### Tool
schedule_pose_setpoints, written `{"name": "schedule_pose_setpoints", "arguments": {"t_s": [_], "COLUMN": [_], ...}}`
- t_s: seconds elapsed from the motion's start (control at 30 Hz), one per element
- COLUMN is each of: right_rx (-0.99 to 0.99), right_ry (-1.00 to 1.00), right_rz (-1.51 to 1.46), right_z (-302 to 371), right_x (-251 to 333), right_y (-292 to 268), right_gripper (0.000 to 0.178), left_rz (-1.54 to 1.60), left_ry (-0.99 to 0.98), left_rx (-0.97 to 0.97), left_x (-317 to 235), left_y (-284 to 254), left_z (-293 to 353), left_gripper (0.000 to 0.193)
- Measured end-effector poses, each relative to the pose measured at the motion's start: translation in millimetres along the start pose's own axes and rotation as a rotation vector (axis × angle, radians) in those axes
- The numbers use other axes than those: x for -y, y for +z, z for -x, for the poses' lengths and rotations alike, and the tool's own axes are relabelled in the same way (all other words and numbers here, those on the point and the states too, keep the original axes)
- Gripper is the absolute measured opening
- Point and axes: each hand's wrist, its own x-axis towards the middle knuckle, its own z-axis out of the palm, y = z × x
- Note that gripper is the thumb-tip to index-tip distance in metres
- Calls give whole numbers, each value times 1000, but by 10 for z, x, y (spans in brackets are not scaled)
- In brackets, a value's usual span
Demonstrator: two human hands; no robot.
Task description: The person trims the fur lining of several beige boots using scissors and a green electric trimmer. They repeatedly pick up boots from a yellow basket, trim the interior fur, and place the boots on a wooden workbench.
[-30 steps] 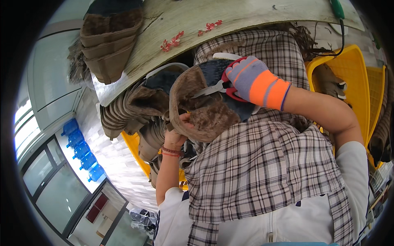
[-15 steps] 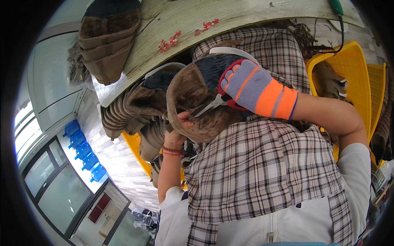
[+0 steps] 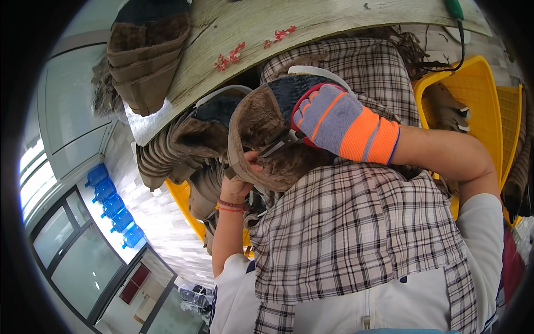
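Observation:
A brown boot upper (image 3: 243, 125) with a brown fleece lining and a dark blue part lies across my lap, its opening toward me. My left hand (image 3: 240, 181), bare with red bands at the wrist, grips the near-left rim, fingertips inside on the fleece and thumb side partly hidden. My right hand (image 3: 328, 119), in a grey and orange knit glove, is closed round the red-handled scissors (image 3: 281, 143). Their blades lie inside the opening and point toward my left fingertips. Whether the blades are fully together I cannot tell.
A row of similar boot uppers (image 3: 161, 158) is stacked at left, under the table (image 3: 233, 36) edge. More nested uppers (image 3: 146, 67) stand on the table's left. At right is a yellow basket (image 3: 489, 100) with brown pieces. A green-handled tool (image 3: 455, 10) with a cord lies at the far right.
My right hand and the scissors have shifted slightly left, and the blades look closer together. The boot upper has moved only a little; my left hand keeps its grip.

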Motion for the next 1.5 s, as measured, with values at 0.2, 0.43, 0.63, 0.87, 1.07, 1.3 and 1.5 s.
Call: {"name": "schedule_pose_setpoints", "arguments": {"t_s": [0.2, 0.43, 0.63, 0.87, 1.07, 1.3, 1.5], "right_rx": [16, 80, 59, 1, 74, 229, 153], "right_ry": [-4, 97, 59, 26, 153, 288, 276], "right_rz": [8, -38, -48, -70, -98, -82, -176], "right_z": [31, 90, 74, 19, 100, 387, 557], "right_x": [3, -147, -65, 7, -190, -335, -360], "right_y": [-20, -134, -51, 5, -304, -223, -154], "right_gripper": [9, 28, 18, 12, 17, 30, 29], "left_rz": [-18, 15, -3, -27, -33, -57, -187], "left_ry": [-21, -26, -26, -42, -10, 56, 148], "left_rx": [-45, -22, -46, -56, -70, -36, -112], "left_x": [-30, -66, -72, -136, -107, -68, -104], "left_y": [25, 76, 98, 177, 167, -34, 15], "left_z": [6, 37, 19, 61, 59, -39, -101], "left_gripper": [43, 44, 43, 43, 40, 41, 40]}}
